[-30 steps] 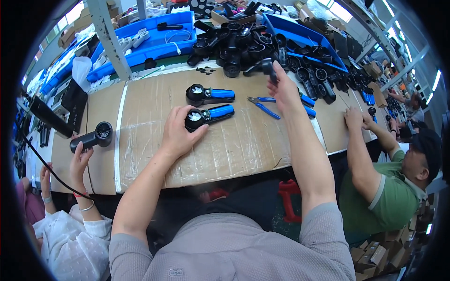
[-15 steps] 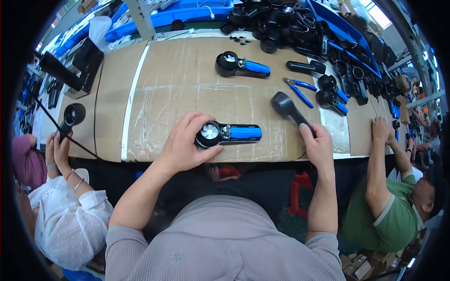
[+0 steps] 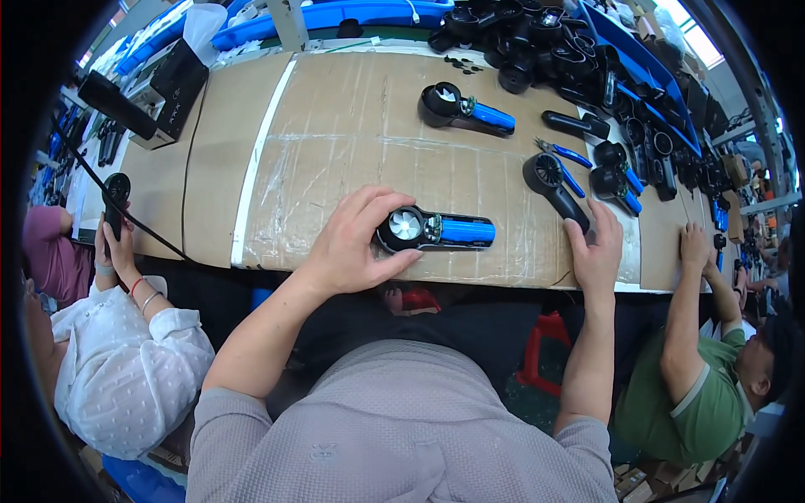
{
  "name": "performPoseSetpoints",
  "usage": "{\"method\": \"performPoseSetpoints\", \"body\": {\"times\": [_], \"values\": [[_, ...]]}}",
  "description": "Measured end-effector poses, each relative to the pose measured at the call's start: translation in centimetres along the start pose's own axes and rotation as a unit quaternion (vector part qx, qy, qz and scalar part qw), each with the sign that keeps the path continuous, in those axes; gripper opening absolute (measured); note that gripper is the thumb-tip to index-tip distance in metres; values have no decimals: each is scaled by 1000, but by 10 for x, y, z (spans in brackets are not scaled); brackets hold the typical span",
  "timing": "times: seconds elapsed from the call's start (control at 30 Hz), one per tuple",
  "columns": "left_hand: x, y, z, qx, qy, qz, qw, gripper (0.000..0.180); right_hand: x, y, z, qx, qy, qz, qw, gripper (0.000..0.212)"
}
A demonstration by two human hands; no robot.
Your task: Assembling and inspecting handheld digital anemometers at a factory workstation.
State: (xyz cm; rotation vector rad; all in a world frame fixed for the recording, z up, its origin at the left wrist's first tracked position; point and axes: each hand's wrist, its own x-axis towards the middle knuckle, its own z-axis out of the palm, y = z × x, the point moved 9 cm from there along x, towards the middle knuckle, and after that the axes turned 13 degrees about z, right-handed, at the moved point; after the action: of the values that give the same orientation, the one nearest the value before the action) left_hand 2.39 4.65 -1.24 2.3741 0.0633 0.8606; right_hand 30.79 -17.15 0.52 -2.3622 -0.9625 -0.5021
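Observation:
My left hand point(image 3: 359, 239) curls around the round head of an opened handheld fan point(image 3: 464, 232) lying on the cardboard-covered table. White blades, a small green circuit board and a blue battery show inside its black shell. Farther right lies a black fan housing half point(image 3: 549, 180), round grille end away from me. My right hand point(image 3: 597, 250) is beside its handle end, thumb and fingers apart; whether the thumb still touches the handle I cannot tell. Beyond that housing half is a pair of blue-handled cutting pliers point(image 3: 570, 159), partly hidden behind it.
Another opened fan point(image 3: 464, 109) lies farther back, near a black handle piece point(image 3: 575, 124). At right are more opened fans point(image 3: 616, 180) and a heap of black housings point(image 3: 545, 50). A black box point(image 3: 172, 96) stands at left. Co-workers sit on both sides, one holding a black fan point(image 3: 116, 197).
My right hand has set the black housing half down, grille side now showing, and its fingers have opened. My left hand stays on the opened fan. The whole view has shifted slightly.

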Motion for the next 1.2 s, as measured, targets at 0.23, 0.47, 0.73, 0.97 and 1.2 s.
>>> {"method": "performPoseSetpoints", "body": {"times": [0.23, 0.47, 0.73, 0.97, 1.2], "values": [[-2, -4, 2, -41, 0, -7, 999, 63, 2, 0, 25, 76, -157, 56, 983, 40], [-4, -11, 3, -59, -1, -31, 998, 65, -27, -98, 21, 259, -218, -51, 940, 39], [-6, -16, 2, -71, 7, -48, 996, 67, -31, -121, 32, 275, -261, -50, 924, 42], [-6, -13, 3, -58, 6, -32, 998, 64, -17, -82, 31, 268, -183, 47, 945, 39], [23, 23, -2, 60, -4, 74, 995, 54, -30, -70, 47, 212, -185, 24, 959, 38]]}}
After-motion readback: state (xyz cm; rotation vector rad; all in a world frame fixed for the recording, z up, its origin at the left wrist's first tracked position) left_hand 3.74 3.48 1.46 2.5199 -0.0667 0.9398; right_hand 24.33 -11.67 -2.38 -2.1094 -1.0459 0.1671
